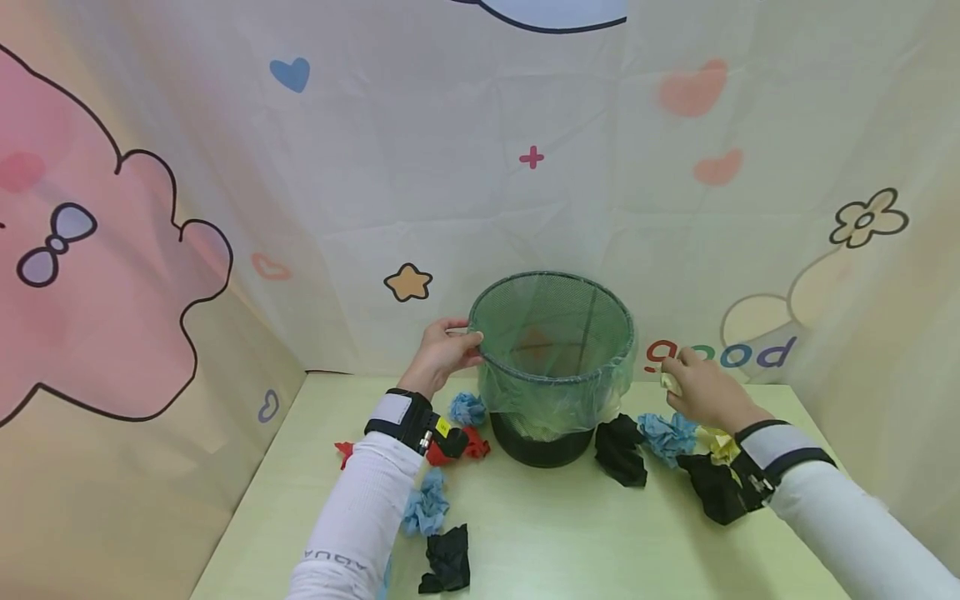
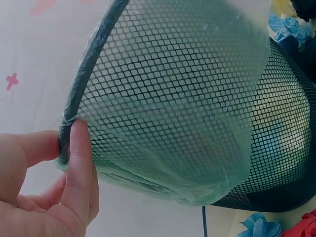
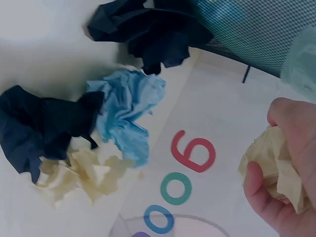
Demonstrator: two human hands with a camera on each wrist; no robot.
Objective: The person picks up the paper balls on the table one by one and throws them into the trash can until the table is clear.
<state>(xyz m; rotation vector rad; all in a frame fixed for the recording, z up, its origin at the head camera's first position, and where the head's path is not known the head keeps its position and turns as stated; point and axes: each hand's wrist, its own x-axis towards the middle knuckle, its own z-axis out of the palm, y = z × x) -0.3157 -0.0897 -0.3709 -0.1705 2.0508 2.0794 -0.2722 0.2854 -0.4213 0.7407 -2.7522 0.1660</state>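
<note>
A black mesh wastebasket stands at the back of the table, with a thin green plastic bag folded over its rim. My left hand pinches the bag-covered rim on the left side, thumb on one face and fingers on the other, as the left wrist view shows. To the right of the basket, my right hand is raised above the table and grips a crumpled yellow paper ball. Through the mesh in the left wrist view, yellowish and blue paper shows inside the basket, blurred.
Right of the basket lie black paper, blue paper, yellow paper and more black paper. On the left are blue balls, red paper and black paper. A printed curtain hangs behind the table.
</note>
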